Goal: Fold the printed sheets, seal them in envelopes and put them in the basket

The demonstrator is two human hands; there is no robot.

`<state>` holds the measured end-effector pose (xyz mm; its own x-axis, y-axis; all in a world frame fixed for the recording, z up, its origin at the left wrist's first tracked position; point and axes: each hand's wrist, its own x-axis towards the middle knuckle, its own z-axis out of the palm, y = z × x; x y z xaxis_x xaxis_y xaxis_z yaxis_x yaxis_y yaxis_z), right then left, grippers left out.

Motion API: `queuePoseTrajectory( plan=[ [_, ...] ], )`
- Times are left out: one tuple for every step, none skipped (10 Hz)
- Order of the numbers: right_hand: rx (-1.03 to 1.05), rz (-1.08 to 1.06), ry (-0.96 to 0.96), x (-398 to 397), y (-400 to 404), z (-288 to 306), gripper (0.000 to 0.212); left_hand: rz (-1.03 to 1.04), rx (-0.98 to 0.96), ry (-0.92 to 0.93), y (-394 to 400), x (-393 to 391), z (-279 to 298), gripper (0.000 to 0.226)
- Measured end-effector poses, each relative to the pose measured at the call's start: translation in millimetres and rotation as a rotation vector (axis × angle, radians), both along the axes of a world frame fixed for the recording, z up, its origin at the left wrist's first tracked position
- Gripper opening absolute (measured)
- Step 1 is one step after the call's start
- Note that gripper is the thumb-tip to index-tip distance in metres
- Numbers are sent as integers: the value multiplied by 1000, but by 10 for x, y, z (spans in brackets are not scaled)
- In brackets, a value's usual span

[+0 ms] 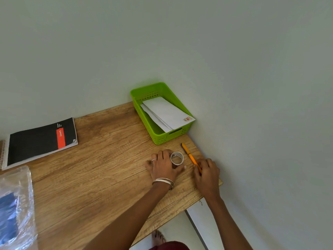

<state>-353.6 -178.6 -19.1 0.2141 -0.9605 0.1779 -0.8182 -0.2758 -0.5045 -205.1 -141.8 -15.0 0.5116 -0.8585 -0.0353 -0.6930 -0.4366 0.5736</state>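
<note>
Two hands work near the desk's (100, 159) right edge. Our left hand (163, 167) curls its fingers around a tape roll (177, 158) lying flat; our right hand (207, 175) pinches the near end of an orange pen (188, 154). The white envelopes (167, 113) lie well apart from both sets of fingers, stacked in the green basket (160, 138) at the far right corner, one jutting over its rim. We judge the pen, close to the edge, could roll off if nudged.

Head camera looks steeply down over desk (100, 159).
</note>
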Motion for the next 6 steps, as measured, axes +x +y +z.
queuePoseTrajectory(
  plan=[
    [-10,14,-27,-21,12,-23,24,23,8,-23,-9,-38,11,70],
    [-4,34,-63,-34,18,-14,35,32,5,-13,-3,-37,-9,74],
    [1,53,-91,-53,15,-17,40,35,-21,25,4,-23,-34,79],
    [10,61,-103,-72,22,10,36,12,6,45,34,-12,-7,85],
    [5,85,-139,-89,18,1,34,-23,42,41,101,-13,28,91],
    [40,69,-220,-100,16,55,34,-79,47,46,158,24,128,97]
  ],
)
